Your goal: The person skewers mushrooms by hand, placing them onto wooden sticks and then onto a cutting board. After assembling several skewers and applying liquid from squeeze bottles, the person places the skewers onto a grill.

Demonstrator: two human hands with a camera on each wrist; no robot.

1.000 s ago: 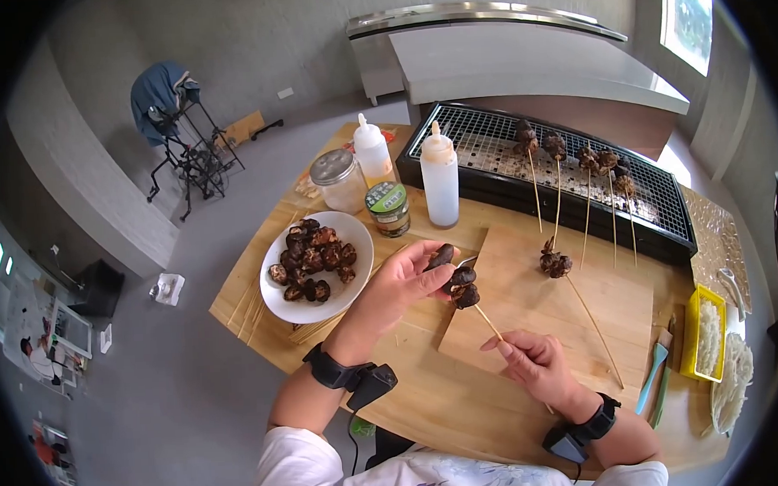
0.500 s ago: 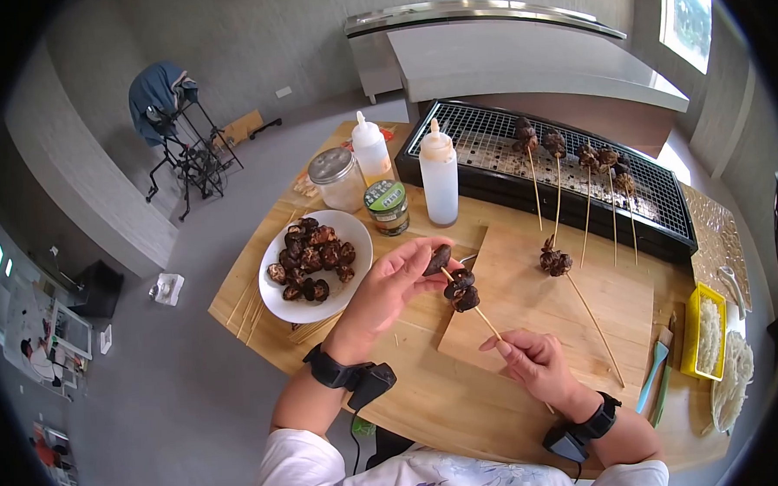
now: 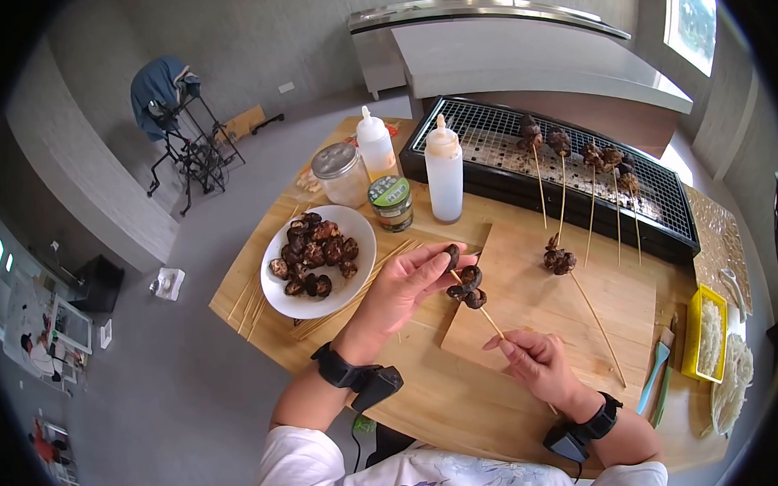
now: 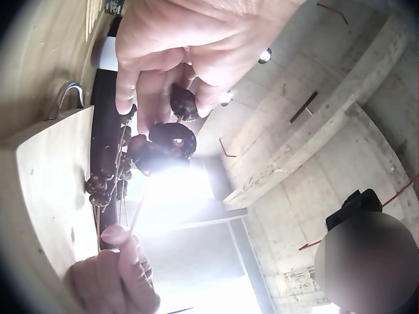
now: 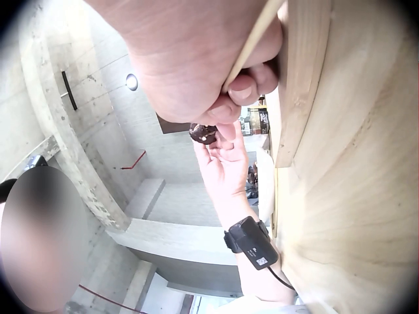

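Above the cutting board (image 3: 583,304), the left hand (image 3: 404,286) now pinches the mushroom (image 3: 451,256) lower onto the skewer (image 3: 492,324), which the right hand (image 3: 537,362) grips, closing toward the two threaded mushrooms (image 3: 469,287).

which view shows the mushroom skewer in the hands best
The head view: the whole skewer shows, from the left hand to the right hand. The left wrist view shows its mushrooms close but glare-washed; the right wrist view only the stick.

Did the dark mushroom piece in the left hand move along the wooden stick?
Yes. The dark mushroom piece slid down the thin wooden skewer toward the two threaded mushrooms, closing the gap above the wooden cutting board.
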